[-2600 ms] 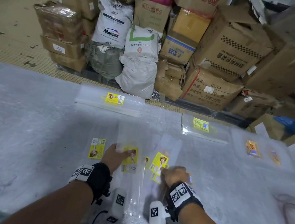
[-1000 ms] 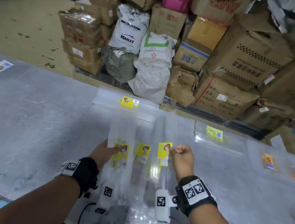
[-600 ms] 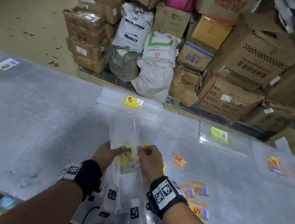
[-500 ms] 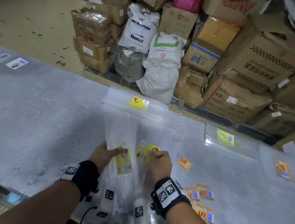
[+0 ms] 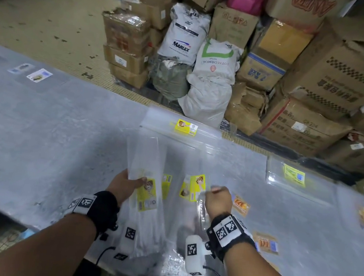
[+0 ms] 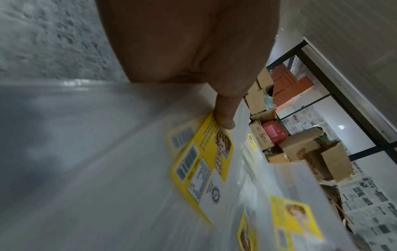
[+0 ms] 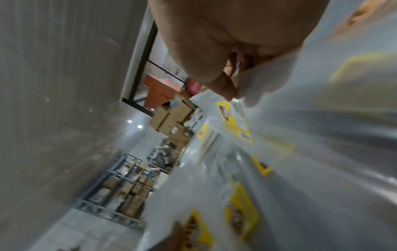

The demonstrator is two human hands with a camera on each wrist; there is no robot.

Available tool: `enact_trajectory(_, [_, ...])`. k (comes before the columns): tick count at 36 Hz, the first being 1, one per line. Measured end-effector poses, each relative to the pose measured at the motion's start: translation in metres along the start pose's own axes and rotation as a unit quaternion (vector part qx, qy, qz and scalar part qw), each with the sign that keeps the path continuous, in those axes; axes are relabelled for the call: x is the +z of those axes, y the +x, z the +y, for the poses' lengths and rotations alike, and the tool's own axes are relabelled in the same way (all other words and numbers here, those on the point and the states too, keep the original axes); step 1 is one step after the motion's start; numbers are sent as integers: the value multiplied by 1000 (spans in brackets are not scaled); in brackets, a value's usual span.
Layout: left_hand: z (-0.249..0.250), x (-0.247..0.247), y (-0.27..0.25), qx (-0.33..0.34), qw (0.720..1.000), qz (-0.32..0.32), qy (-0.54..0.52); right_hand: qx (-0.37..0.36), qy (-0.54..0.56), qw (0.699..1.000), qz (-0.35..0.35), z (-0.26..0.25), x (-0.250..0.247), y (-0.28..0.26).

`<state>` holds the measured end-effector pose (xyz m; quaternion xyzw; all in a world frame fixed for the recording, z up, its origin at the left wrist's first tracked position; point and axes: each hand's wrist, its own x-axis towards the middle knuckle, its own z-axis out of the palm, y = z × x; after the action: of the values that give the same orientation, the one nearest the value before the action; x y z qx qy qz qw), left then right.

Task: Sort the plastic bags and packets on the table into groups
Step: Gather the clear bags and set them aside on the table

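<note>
Your left hand (image 5: pixel 122 185) grips the yellow-label bags (image 5: pixel 147 195) near the table's (image 5: pixel 44 139) front edge; your right hand (image 5: pixel 217 201) pinches another bag (image 5: pixel 194 186). Orange packets (image 5: pixel 265 244) toward the right edge look unsorted.

beige small-tiled floor (image 5: pixel 43 22), stained; stacked brown cardboard boxes (image 5: pixel 336 70) and white woven sacks (image 5: pixel 206 96) behind grey mottled table (image 5: pixel 44 137); metal shelving rack (image 7: pixel 120 191) further off.

To my left the grey table (image 5: pixel 45 130) lay bare and open. Ahead, a flat bag stack (image 5: pixel 181 131) blocked the far edge; orange-labelled packets (image 5: pixel 241 205) crowded the right, just beside my right hand (image 5: pixel 216 201).
</note>
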<state>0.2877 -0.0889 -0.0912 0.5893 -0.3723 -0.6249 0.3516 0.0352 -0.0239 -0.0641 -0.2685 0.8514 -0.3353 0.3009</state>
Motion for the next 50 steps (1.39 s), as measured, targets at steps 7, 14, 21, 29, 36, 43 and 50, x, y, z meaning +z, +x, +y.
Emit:
enact_trajectory(7, [-1, 0, 2, -4, 1000, -11, 20, -92, 229, 967, -58, -47, 7, -27])
enact_trajectory(14, [4, 9, -6, -33, 999, -4, -36, -108, 243, 955, -133, -61, 33, -48])
enact_trajectory(21, [-1, -3, 2, -71, 990, 48, -111, -130, 123, 974, -139, -49, 63, -68])
enact_trajectory(29, [7, -16, -20, -5, 998, 13, -54, -141, 54, 984, -91, -40, 70, -69])
enact_trajectory(36, [-13, -45, -16, -41, 998, 21, -44, -42, -277, 960, 2, -7, 45, -41])
enact_trajectory(43, [-16, -52, -18, -49, 998, 23, -15, 63, -278, 958, -8, -4, 41, -20])
enact_trajectory(50, [-12, -49, -17, -50, 998, 20, -12, 85, -171, 980, -57, 26, 56, 19])
